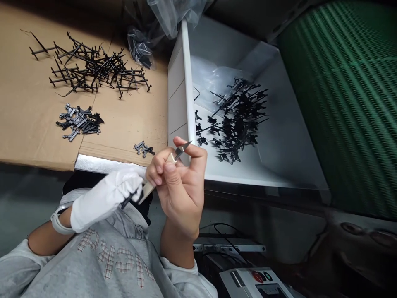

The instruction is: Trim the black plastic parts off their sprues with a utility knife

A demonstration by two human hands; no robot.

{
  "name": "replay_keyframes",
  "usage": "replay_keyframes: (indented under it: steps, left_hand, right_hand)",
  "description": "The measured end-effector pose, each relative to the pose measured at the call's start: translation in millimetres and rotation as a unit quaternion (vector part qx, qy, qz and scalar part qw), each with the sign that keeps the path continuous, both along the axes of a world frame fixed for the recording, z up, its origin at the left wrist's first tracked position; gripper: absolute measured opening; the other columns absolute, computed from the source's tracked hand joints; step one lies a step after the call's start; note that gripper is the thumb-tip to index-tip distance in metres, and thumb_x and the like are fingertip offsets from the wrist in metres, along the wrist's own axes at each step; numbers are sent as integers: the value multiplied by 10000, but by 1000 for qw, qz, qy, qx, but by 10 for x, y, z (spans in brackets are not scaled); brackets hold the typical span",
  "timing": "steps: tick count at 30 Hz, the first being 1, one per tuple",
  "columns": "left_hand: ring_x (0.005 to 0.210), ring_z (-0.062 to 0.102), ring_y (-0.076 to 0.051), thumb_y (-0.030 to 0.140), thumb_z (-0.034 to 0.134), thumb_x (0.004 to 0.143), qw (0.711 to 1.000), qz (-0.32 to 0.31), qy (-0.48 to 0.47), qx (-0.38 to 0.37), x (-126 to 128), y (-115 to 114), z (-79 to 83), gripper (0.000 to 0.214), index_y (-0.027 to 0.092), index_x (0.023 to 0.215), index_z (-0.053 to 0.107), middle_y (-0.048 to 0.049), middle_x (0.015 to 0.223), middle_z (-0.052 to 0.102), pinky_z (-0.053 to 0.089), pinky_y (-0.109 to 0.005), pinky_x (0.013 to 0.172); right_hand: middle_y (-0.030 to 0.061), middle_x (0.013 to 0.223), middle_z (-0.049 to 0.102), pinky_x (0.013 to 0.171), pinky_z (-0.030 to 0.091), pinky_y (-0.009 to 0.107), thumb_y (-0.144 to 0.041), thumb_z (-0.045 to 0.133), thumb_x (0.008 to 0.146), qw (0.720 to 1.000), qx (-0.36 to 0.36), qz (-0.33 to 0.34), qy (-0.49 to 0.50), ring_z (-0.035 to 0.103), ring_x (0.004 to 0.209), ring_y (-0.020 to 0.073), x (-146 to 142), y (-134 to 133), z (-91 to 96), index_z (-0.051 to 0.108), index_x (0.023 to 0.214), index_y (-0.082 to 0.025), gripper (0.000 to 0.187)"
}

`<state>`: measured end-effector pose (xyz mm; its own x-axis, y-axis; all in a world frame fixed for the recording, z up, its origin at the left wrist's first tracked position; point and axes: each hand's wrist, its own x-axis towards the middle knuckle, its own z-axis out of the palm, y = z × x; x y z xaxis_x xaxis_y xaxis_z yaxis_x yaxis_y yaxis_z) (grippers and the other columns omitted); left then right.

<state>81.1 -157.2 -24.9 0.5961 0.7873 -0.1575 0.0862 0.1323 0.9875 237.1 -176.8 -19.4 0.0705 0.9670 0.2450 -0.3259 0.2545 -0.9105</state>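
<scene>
My right hand (181, 182) is bare and closed round a small craft knife (178, 154), blade tip pointing up right past my forefinger. My left hand (107, 196) wears a white glove and pinches a small black plastic part (128, 199) just left of the knife handle. Both hands are held close together above my lap, in front of the table's edge. A white bin (180, 95) to the right holds a heap of black plastic sprues (235, 120).
Brown cardboard (27, 120) covers the table and bears a tangle of black sprue runners (96, 68), a pile of cut grey-black parts (79, 122) and a few parts (143, 148) near the edge. A green ribbed surface (347, 95) stands right. A control box with buttons (259, 281) sits below.
</scene>
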Motion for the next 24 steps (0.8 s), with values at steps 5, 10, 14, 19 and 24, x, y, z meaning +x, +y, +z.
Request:
replay_keyframes:
  steps: [5, 10, 14, 19, 24]
  left_hand:
    - [664, 577, -123, 301, 457, 1062, 967, 208, 53, 140, -54, 113, 59, 302, 218, 814, 609, 13, 719, 605, 509, -251, 688]
    - [713, 664, -123, 169, 518, 992, 948, 209, 19, 240, 2, 146, 160, 207, 206, 830, 640, 1, 786, 722, 539, -221, 668]
    - [611, 594, -92, 181, 495, 1030, 956, 200, 6, 215, 50, 93, 206, 300, 204, 744, 583, 28, 669, 625, 506, -205, 622]
    - [612, 578, -74, 222, 531, 1035, 951, 224, 12, 214, 61, 30, 195, 295, 203, 745, 579, 27, 741, 704, 518, -172, 691]
    - [626, 624, -63, 183, 558, 1015, 941, 243, -6, 237, 97, 30, 227, 278, 212, 745, 621, 47, 702, 710, 508, -143, 640]
  right_hand:
    - [7, 1024, 624, 831, 573, 309, -179, 522, 1100, 965, 51, -73, -246, 635, 924, 145, 0, -100, -108, 595, 1374, -328, 320]
    - [27, 1044, 644, 782, 566, 288, -59, 503, 1064, 941, 166, -29, -293, 626, 885, 148, -31, -122, -142, 528, 1496, -269, 481]
    - [15, 970, 589, 669, 512, 299, -21, 464, 1037, 923, 200, -43, -325, 566, 798, 163, -20, -134, -125, 517, 1474, -286, 514]
    - [2, 922, 552, 618, 470, 293, -337, 558, 1105, 907, 223, -57, -353, 544, 769, 166, -21, -142, -105, 519, 1403, -268, 309]
    - [-30, 871, 530, 568, 420, 267, -467, 595, 1071, 910, 217, -86, -344, 492, 680, 143, -56, -128, -124, 546, 1347, -313, 320]
